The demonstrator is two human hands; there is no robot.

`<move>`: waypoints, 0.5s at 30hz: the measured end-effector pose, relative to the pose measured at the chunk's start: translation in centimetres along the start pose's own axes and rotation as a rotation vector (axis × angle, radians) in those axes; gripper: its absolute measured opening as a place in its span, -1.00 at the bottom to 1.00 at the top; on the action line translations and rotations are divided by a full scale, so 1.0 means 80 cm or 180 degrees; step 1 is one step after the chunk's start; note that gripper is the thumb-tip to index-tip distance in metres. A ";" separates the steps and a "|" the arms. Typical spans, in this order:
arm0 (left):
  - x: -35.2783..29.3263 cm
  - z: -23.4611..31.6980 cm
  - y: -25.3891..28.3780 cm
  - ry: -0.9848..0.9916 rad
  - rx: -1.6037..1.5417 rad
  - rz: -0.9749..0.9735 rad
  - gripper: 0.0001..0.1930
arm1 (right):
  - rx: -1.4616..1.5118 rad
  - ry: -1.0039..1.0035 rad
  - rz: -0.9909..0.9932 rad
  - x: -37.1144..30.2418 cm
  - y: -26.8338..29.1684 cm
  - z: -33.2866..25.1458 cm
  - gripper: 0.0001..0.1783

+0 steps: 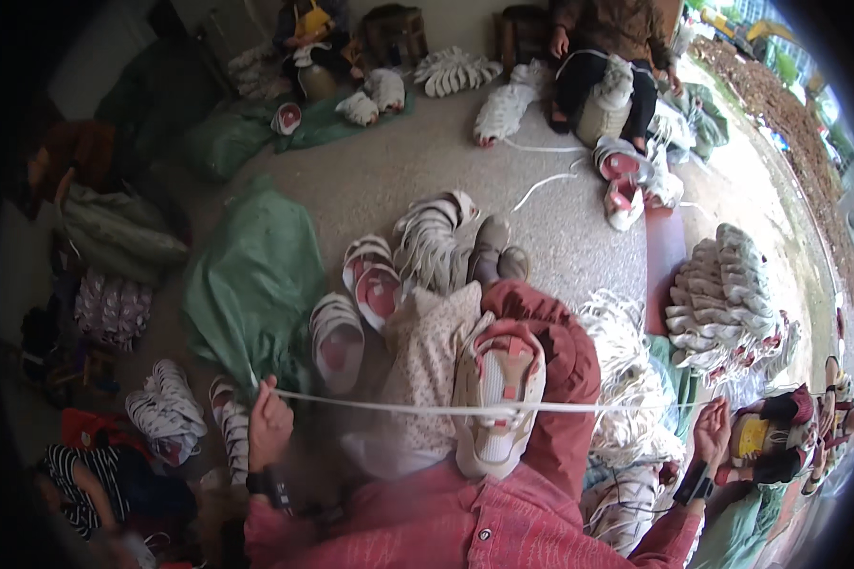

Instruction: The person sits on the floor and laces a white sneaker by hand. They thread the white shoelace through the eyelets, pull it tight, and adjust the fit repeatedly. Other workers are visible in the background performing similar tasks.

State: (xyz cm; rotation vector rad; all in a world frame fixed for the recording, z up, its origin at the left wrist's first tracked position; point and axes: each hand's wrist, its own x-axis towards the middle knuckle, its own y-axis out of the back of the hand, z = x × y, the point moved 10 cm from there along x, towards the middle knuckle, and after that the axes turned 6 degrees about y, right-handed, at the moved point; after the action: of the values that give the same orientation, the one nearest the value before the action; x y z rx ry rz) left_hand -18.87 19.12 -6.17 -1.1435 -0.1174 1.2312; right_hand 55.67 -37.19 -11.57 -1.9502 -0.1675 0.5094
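Note:
A white sneaker with pinkish-red panels (500, 450) rests on my lap. One long white shoelace (370, 406) crosses the sneaker and is stretched nearly straight out to both sides. My left hand (270, 424) pinches the lace at the left, and my right hand (712, 433) grips it at the far right. Both arms are spread wide, and the lace passes through the front of the sneaker. Under the sneaker lie a pale patterned cloth (432, 356) and my dark red trousers (565, 379).
White shoes with red insoles (378, 289) and a row of nested shoes (432, 232) stand before me. A green sack (256, 270) lies left; a heap of white laces (626, 365) and stacked shoes (726, 303) lie right. Other people (607, 57) sit around.

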 end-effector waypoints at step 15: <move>0.073 -0.017 0.169 0.0626 0.1782 0.1807 -0.24 | 0.0438 0.0264 0.1152 -0.028 0.151 0.162 -0.63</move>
State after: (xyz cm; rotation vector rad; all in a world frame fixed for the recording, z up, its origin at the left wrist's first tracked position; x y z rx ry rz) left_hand -24.79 21.39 -19.54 -0.8096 0.7043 1.5039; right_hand 46.80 -32.25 -26.28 -1.8687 0.2722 0.6555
